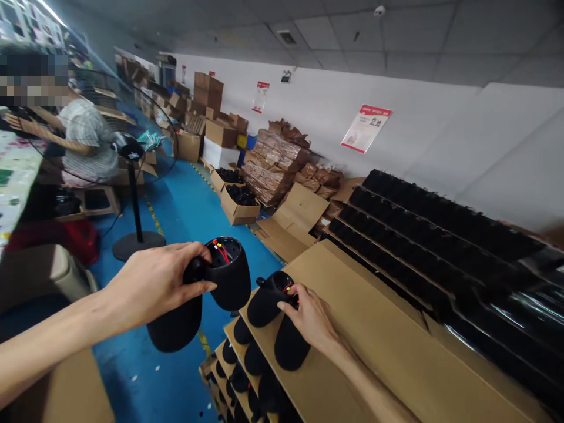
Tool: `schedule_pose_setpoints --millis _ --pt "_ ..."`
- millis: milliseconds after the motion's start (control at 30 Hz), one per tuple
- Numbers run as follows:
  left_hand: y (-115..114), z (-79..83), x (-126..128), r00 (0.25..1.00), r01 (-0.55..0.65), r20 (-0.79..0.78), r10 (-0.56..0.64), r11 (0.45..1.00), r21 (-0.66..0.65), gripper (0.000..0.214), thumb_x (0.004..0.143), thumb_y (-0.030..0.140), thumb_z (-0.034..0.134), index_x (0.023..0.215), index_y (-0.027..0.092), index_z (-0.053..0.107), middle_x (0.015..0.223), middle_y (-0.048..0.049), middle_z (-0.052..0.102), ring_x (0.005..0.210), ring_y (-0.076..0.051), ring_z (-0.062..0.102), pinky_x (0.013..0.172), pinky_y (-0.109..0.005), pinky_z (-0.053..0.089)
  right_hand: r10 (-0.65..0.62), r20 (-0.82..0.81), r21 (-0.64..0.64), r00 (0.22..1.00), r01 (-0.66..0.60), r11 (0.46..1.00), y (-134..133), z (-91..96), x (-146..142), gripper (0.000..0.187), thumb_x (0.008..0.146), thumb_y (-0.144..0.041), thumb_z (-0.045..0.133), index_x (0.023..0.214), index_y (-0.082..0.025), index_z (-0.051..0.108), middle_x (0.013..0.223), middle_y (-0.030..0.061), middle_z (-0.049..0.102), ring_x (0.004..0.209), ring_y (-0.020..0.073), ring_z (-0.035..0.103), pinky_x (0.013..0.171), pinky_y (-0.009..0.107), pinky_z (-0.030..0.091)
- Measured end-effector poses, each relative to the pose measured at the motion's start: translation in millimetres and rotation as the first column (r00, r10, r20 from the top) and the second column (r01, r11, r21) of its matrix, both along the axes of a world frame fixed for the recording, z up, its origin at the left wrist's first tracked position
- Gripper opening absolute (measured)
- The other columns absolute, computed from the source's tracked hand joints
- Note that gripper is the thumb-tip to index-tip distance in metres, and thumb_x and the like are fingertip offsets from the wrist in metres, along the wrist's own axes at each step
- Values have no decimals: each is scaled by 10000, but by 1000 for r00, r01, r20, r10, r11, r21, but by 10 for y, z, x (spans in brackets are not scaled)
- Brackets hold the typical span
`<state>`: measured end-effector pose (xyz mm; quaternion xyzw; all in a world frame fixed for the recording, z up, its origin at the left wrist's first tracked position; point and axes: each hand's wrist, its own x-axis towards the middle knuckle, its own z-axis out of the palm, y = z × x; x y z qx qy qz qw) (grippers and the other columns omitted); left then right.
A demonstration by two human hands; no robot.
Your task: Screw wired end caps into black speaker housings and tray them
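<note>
the step in hand looks like moving shells two at a time at the cardboard stack; whether they are being set down or taken up cannot be told from one moment. the left hand (152,279) is clamped on a pair of black, fabric-covered, rounded cylindrical shells (229,283), out over the blue painted floor (198,202). thin red wires (222,251) show inside the farther one. the right hand (315,320) pinches a second pair of matching black shells (263,309) at the edge of the flat brown cardboard sheet (356,311) topping the stack; whether the sheet bears their weight is unclear.

the next move seems to call for guiding the right-hand pair level past that edge, wires tucked inside, with the left-hand pair held clear.

the hands are well apart. the left forearm reaches in from the lower left, thumb on the near side; the right comes from the lower right, back of the hand upward, thumb and forefinger meeting near the rims.
</note>
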<state>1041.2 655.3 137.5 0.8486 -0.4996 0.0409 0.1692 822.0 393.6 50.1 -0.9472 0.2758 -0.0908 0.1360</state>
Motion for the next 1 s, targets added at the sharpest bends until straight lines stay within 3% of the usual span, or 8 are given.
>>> schedule_pose_setpoints --millis 133,267,467,700,800,867,933,1000 --pt "-295 51 66 999 26 33 -27 1000 10 483 898 682 554 1136 264 597 1012 -100 770 896 -391 741 673 -427 475 26 11 -6 1000 -26 1000 77 -31 3 212 922 -336 709 1067 -235 591 1118 36 702 1079 270 648 840 373 452" --pt "-619 88 97 997 28 64 -32 998 62 471 907 644 583 1167 253 617 984 -85 775 891 -382 750 664 -412 479 29 8 3 1000 -29 1000 84 -30 -14 205 918 -331 719 1058 -240 600 1099 33 694 1053 281 650 818 393 477" --pt "-1109 110 211 990 81 106 -92 991 105 422 893 577 652 1167 257 641 1103 -91 780 962 -396 753 652 -394 472 15 -14 5 1000 -15 1000 100 -48 -56 241 928 -341 699 1132 -250 608 1216 63 666 1140 315 627 868 458 516" --pt "-1822 79 516 950 276 115 -291 952 129 413 877 547 697 1175 266 645 1059 -72 785 930 -372 756 646 -375 464 17 9 -57 1000 -17 998 181 -105 -119 208 922 -360 700 1093 -270 622 1262 71 674 1150 320 643 909 511 558" --pt "-2229 11 585 890 431 98 -446 891 143 402 856 510 739 1164 264 659 1048 -57 791 917 -348 761 658 -370 484 21 68 -182 997 -8 983 150 -186 -129 280 865 -422 754 1091 -307 636 1314 41 692 1139 330 676 855 481 602" --pt "-2498 -46 590 826 542 87 -556 828 147 383 834 479 774 1133 261 674 1048 -50 792 903 -327 763 654 -361 492 62 120 -292 991 -24 956 109 -240 -104 294 876 -545 709 1050 -317 644 1249 17 732 1028 306 726 750 426 628" --pt "-2733 -112 573 734 660 80 -674 736 151 371 812 456 804 1105 261 687 1044 -46 791 912 -316 761 662 -358 499 115 161 -399 980 -41 916 72 -294 -60 340 940 -646 565 995 -322 652 1136 -4 769 872 258 750 639 370 621" --pt "-2919 -180 557 606 776 71 -792 609 168 378 781 443 839 1080 256 703 1020 -50 794 939 -317 756 675 -360 503 140 174 -468 975 -43 883 64 -349 -16 434 1000 -671 407 951 -321 658 1065 -3 780 781 227 742 597 345 603"
